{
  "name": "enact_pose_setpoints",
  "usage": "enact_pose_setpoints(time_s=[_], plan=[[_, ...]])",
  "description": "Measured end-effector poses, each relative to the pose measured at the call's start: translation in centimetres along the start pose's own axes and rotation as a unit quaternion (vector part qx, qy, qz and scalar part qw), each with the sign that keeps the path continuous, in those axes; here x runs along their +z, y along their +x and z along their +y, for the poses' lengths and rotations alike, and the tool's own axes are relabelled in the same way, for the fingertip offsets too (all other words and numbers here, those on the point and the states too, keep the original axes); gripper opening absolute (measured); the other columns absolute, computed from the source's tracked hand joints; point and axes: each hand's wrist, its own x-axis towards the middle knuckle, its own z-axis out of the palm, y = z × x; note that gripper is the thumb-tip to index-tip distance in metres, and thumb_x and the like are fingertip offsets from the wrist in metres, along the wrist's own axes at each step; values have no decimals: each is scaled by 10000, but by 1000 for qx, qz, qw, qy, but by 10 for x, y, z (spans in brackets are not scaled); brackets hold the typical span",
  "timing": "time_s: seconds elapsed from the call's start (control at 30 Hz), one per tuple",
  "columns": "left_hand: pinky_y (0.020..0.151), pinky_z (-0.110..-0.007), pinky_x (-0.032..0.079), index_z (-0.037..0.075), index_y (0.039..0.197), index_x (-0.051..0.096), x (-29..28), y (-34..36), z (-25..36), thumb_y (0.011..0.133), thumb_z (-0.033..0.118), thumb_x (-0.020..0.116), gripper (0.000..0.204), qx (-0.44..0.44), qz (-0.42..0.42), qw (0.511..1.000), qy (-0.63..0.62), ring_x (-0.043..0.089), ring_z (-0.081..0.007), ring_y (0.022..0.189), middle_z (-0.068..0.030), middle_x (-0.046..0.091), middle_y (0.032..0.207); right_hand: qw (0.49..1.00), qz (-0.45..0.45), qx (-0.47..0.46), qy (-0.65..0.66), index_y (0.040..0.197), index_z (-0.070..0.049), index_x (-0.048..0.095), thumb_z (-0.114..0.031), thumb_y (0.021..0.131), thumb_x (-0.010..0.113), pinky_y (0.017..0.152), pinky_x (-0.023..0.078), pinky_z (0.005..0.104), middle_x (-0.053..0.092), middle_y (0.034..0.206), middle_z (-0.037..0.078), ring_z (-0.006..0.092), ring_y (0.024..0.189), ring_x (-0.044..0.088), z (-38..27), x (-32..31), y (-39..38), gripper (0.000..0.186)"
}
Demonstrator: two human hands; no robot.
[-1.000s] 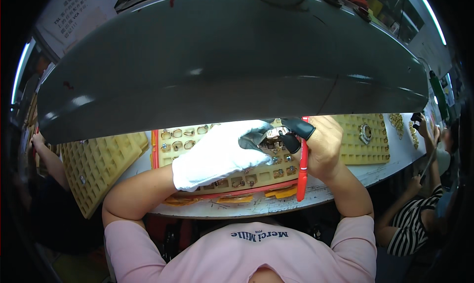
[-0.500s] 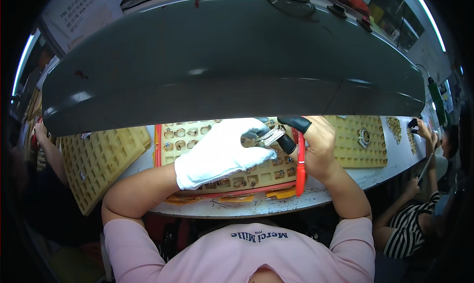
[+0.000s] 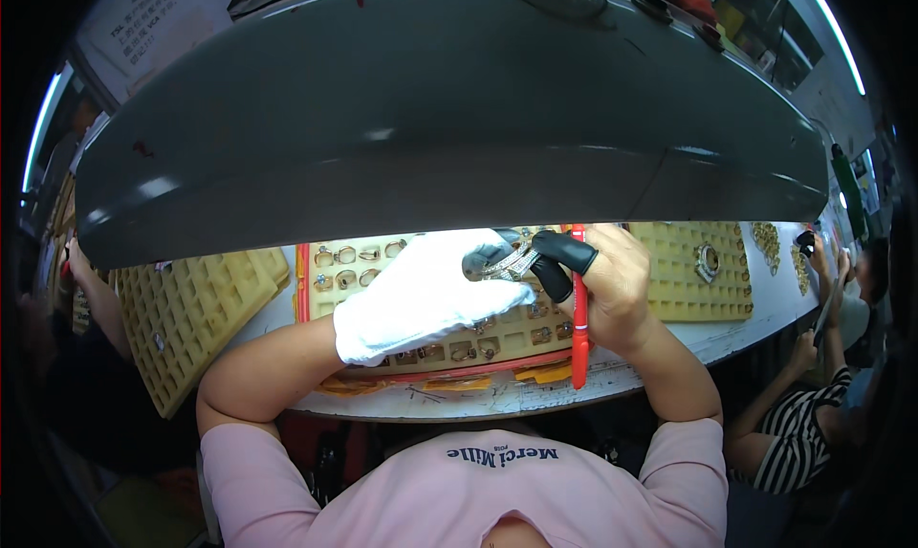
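A silvery jewellery piece [image 3: 514, 262] set with glittering stones is held between my two hands, over a tray of rings; it looks like a bangle, but its full shape is hidden. My left hand [image 3: 426, 295], in a white glove with grey fingertips, pinches one side of it. On the other side, two fingers of my right hand [image 3: 612, 285], wearing black finger covers, close against it. A red pen [image 3: 579, 328] stays tucked in my right hand, pointing toward me. Below lies the red-edged tray [image 3: 304, 290], with several rings [image 3: 346, 278] in its slots.
A large dark lamp hood [image 3: 449, 137] hides the far side of the bench. Slotted yellow trays stand left [image 3: 201, 318] and right [image 3: 669, 295], the right one bearing a round metal piece [image 3: 708, 262]. Gold pieces [image 3: 766, 247] lie farther right. Other people sit at both sides.
My right fingers have drawn in closer to the jewellery piece, which has turned slightly between my hands. The red pen stands more upright. My left hand has shifted a little left.
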Motion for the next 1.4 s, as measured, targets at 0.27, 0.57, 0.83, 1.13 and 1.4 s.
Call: enact_pose_setpoints(time_s=[0.27,0.57,0.83,1.13,1.4], plan=[[750,-273,477,-8,1118,566,0,1,-9,784,234,741,448,12,-20,995,-97,563,-115,839,-65,586,966,999,1,47,27,880,0,643,-56,616,718,550,448,362,599,708,125,285,602,556,-1,1,2,280],[731,-261,461,4,1098,583,4,1,-3,813,211,707,373,-6,-14,993,-114,539,-99,822,-51,579,934,995,-7,87,42,893,-6,648,-30,598,712,590,476,366,628,729,128,295,630,590,-1,3,2,302],[719,-248,460,12,1110,578,1,1,-9,828,216,702,369,7,-23,990,-138,534,-87,814,-44,586,945,996,-15,79,33,909,-12,658,-71,651,732,590,471,342,631,736,110,264,637,593,-2,0,4,275],[716,-243,455,19,1117,575,-1,0,-4,842,247,682,373,-14,-36,995,-88,524,-86,812,-44,588,967,998,-1,50,35,926,0,659,-58,604,730,539,431,342,583,688,103,253,578,540,-4,-2,4,334],[683,-237,451,7,1120,576,3,3,-9,826,227,696,387,1,-24,992,-124,533,-74,797,-34,591,936,1000,2,10,6,814,-5,630,-69,555,724,496,397,353,512,627,93,254,540,502,2,0,0,283]])
